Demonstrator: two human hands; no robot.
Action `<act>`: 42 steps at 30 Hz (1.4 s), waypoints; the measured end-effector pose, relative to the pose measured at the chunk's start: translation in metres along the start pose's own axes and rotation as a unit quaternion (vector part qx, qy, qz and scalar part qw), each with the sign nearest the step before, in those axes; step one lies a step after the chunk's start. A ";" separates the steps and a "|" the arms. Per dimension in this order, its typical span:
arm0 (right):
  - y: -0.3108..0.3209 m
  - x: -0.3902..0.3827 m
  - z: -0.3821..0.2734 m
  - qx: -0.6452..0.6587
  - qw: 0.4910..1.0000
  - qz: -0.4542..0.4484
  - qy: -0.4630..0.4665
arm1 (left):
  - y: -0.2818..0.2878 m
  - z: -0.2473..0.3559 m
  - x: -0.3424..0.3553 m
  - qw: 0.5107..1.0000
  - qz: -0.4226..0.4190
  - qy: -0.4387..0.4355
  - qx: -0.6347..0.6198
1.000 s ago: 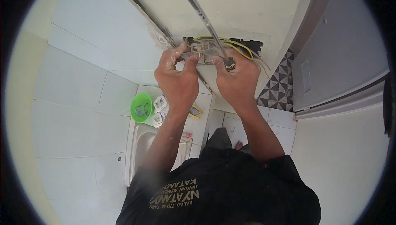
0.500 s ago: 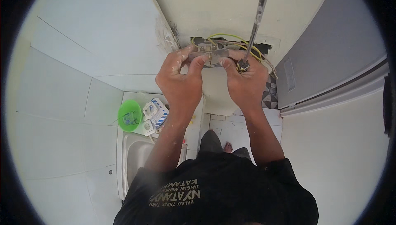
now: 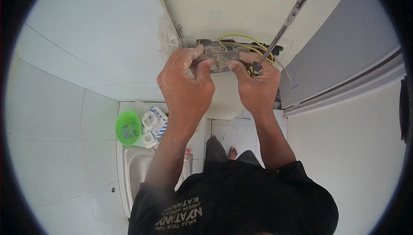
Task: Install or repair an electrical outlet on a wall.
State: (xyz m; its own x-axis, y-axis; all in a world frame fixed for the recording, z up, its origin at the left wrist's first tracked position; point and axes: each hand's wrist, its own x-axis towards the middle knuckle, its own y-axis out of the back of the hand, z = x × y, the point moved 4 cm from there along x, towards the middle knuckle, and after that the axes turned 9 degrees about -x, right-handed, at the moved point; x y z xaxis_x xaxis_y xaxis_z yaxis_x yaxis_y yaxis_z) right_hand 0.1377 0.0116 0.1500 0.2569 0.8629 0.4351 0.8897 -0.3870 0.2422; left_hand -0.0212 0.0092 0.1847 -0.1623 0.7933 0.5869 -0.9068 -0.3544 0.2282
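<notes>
My left hand [image 3: 185,80] is closed on the left end of a dusty metal-plated electrical fitting [image 3: 219,58] with terminals, just in front of a dark rectangular cut-out [image 3: 272,50] in the cream wall. Yellow, green-yellow and pinkish wires [image 3: 241,35] loop from it. My right hand [image 3: 258,86] grips the black-and-yellow handle of a long screwdriver [image 3: 284,28], its shaft pointing up and right, while its thumb presses the fitting's right end. Fingertips behind the plate are hidden.
Left are a tiled wall [image 3: 51,97], green bowl [image 3: 129,136], white fittings and packaging [image 3: 158,119] beside a steel sink [image 3: 137,162]. Right are a grey door [image 3: 335,54] and pale wall [image 3: 344,140]. My feet [image 3: 232,152] stand below on tiles.
The screwdriver shaft has swung from leaning up-left to leaning up-right. Both hands stay on the fitting. The view has shifted slightly, with the door looming larger and the floor pattern mostly hidden.
</notes>
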 end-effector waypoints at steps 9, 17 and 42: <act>0.058 -0.008 -0.049 -0.113 0.993 0.019 0.017 | -0.002 -0.012 -0.004 0.995 0.040 -0.092 -0.004; 0.038 0.037 -0.092 -0.289 0.930 -0.054 0.223 | -0.004 -0.013 -0.005 0.993 0.055 -0.099 -0.030; 0.051 0.029 -0.074 -0.418 0.882 -0.067 0.207 | -0.011 -0.022 -0.007 0.989 0.096 -0.114 -0.006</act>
State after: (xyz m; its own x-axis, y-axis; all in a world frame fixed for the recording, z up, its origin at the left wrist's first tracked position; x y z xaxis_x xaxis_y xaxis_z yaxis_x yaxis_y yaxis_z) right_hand 0.1626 -0.0070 0.2395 -0.1433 0.7930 0.5922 0.2687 -0.5447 0.7944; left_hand -0.0190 0.0182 0.1606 -0.2404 0.5791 0.7790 -0.8727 -0.4804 0.0878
